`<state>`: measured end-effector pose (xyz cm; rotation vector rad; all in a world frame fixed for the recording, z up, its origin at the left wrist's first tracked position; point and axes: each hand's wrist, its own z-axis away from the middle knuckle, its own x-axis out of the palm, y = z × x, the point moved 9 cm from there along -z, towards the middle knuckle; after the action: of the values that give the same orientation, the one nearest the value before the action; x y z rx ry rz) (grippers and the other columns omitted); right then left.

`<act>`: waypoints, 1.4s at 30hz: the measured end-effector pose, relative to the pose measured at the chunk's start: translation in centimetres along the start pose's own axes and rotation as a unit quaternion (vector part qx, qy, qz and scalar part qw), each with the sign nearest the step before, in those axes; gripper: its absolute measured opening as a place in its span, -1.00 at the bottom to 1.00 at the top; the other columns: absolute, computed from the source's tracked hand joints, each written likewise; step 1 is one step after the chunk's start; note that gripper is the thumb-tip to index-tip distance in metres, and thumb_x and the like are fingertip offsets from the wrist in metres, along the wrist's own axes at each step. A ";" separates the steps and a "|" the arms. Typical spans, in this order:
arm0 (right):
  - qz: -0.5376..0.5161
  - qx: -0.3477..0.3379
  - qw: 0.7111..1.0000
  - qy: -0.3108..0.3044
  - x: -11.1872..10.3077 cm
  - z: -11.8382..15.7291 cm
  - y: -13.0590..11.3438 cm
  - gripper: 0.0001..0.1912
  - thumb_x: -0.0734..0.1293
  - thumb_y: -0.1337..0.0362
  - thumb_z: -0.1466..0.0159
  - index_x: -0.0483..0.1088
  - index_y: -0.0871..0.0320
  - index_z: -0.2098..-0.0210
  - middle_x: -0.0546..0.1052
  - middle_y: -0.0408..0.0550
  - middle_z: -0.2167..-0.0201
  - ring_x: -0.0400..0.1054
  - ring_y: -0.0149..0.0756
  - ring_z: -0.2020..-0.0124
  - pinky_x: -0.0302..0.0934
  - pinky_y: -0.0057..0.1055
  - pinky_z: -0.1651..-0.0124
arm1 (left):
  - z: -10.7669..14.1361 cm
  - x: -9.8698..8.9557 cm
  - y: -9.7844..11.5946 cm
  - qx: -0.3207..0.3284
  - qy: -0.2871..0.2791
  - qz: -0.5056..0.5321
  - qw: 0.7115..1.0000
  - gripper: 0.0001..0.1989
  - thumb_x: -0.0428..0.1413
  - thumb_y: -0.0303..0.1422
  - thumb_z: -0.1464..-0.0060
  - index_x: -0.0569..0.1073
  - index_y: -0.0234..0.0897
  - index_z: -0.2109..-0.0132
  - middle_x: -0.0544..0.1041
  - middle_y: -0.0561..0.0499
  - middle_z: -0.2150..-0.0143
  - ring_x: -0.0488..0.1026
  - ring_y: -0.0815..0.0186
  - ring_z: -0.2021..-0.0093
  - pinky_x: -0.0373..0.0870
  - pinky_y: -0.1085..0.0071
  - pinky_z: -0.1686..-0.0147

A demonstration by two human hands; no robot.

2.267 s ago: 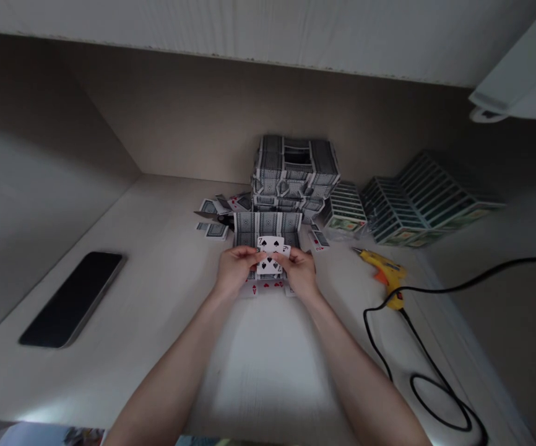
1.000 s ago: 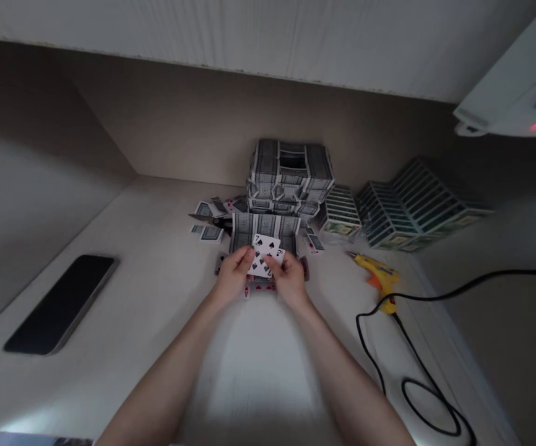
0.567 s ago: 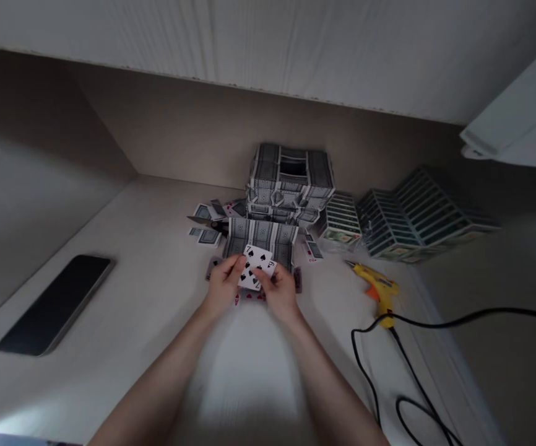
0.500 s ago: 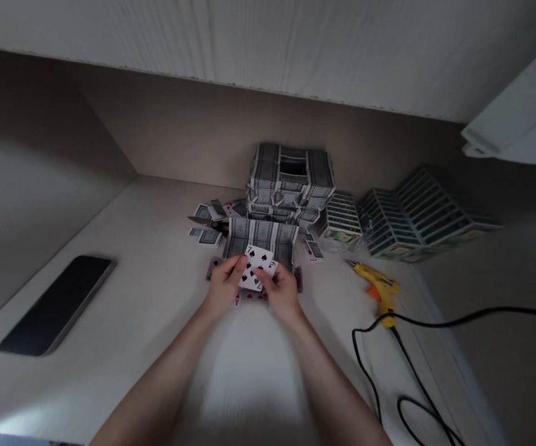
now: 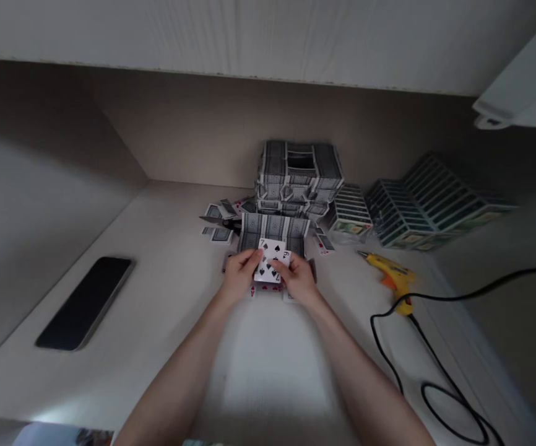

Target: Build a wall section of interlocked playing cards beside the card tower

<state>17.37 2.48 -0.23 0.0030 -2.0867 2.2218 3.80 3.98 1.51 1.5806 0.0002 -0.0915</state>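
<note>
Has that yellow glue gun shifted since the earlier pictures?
No: the glue gun lies in the same spot, in front of the striped stack.

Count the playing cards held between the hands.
2 visible: the seven of spades, gripped by left hand and right hand, and a second card poking out behind it on the right; more may be hidden.

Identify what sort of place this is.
Likely a desk nook, perhaps a craft corner: a white board overhangs the pale tabletop, where a yellow glue gun lies right of a structure built of playing cards.
</note>
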 end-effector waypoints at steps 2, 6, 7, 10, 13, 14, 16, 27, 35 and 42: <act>-0.003 0.006 1.000 -0.007 0.0 0.0 0.0 -0.68 0.38 0.05 0.02 0.30 0.17 0.47 0.28 -0.31 0.72 0.11 -0.51 0.68 0.03 -0.54 0.62 | 0.0 0.1 0.0 0.015 -0.011 -0.012 1.000 -0.60 0.04 -0.06 0.03 0.27 -0.33 0.57 0.15 0.15 0.63 0.06 0.49 0.58 0.02 0.54 0.60; -0.006 0.009 1.000 -0.018 0.2 -0.1 0.0 -0.66 0.38 0.04 0.04 0.31 0.17 0.44 0.32 -0.28 0.67 0.14 -0.50 0.65 0.05 -0.54 0.60 | 0.0 0.2 0.1 0.039 -0.015 -0.041 0.998 -0.61 0.01 -0.08 -0.02 0.26 -0.32 0.54 0.15 0.15 0.61 0.07 0.49 0.57 0.02 0.55 0.60; -0.007 0.009 1.000 -0.018 0.3 -0.2 0.1 -0.66 0.38 0.04 0.04 0.31 0.17 0.44 0.34 -0.27 0.66 0.16 -0.49 0.64 0.06 -0.54 0.59 | 0.0 0.1 0.1 0.043 -0.013 -0.047 0.998 -0.62 0.00 -0.09 -0.03 0.26 -0.31 0.54 0.14 0.15 0.62 0.06 0.49 0.57 0.02 0.55 0.61; -0.004 0.007 1.000 -0.024 0.5 -0.2 0.3 -0.67 0.38 0.06 0.03 0.32 0.17 0.40 0.38 -0.24 0.61 0.19 -0.48 0.61 0.08 -0.54 0.57 | 0.0 -0.1 0.2 0.063 0.001 -0.072 0.995 -0.62 -0.02 -0.13 -0.06 0.20 -0.30 0.57 0.10 0.16 0.63 0.03 0.49 0.59 0.00 0.55 0.61; -0.001 -0.001 0.999 -0.039 0.8 0.0 0.4 -0.69 0.38 0.09 0.01 0.31 0.17 0.38 0.37 -0.25 0.61 0.19 -0.48 0.60 0.08 -0.55 0.57 | 0.0 -0.4 0.5 0.085 0.020 -0.101 0.991 -0.61 -0.03 -0.16 -0.07 0.14 -0.29 0.59 0.07 0.16 0.64 0.02 0.50 0.60 -0.02 0.54 0.61; -0.001 -0.001 0.999 -0.044 1.0 0.1 0.3 -0.69 0.38 0.10 0.00 0.30 0.17 0.38 0.35 -0.26 0.62 0.18 -0.49 0.61 0.07 -0.55 0.58 | 0.0 -0.6 0.6 0.089 0.025 -0.107 0.990 -0.62 -0.04 -0.17 -0.08 0.14 -0.29 0.59 0.07 0.16 0.65 0.02 0.49 0.60 -0.02 0.54 0.61; -0.005 0.005 0.999 -0.050 1.1 0.3 0.3 -0.68 0.38 0.10 0.01 0.30 0.16 0.37 0.33 -0.28 0.63 0.14 -0.50 0.64 0.04 -0.56 0.61 | 0.0 -0.7 0.6 0.093 0.030 -0.114 0.989 -0.62 -0.05 -0.16 -0.08 0.15 -0.29 0.58 0.08 0.16 0.65 0.03 0.49 0.60 -0.02 0.53 0.61; 0.013 0.008 0.999 -0.033 0.4 0.0 0.5 -0.67 0.38 0.06 0.01 0.29 0.17 0.41 0.29 -0.30 0.67 0.06 -0.54 0.69 -0.04 -0.55 0.66 | -0.6 0.2 0.0 0.059 -0.036 -0.078 0.995 -0.59 -0.03 -0.09 -0.05 0.20 -0.30 0.57 0.12 0.14 0.62 0.07 0.49 0.58 0.02 0.54 0.60; -0.013 0.024 0.999 -0.033 0.4 0.1 0.4 -0.65 0.40 0.06 0.05 0.29 0.18 0.43 0.29 -0.30 0.66 0.06 -0.54 0.69 -0.03 -0.55 0.66 | -0.7 0.6 0.3 0.040 -0.055 -0.056 0.996 -0.58 0.00 -0.08 -0.03 0.18 -0.30 0.58 0.13 0.15 0.63 0.06 0.49 0.59 0.02 0.54 0.62; -0.034 0.039 0.998 -0.029 0.5 0.2 0.1 -0.63 0.41 0.07 0.09 0.29 0.17 0.42 0.30 -0.31 0.67 0.04 -0.55 0.71 -0.05 -0.56 0.68 | -0.2 0.6 1.1 0.087 -0.038 -0.109 0.989 -0.62 -0.04 -0.14 -0.08 0.15 -0.28 0.57 0.12 0.16 0.63 0.06 0.49 0.59 0.04 0.54 0.59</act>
<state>16.88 2.33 -0.32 0.1432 -1.9958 2.2877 4.48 4.13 2.56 1.7466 0.1085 -0.3318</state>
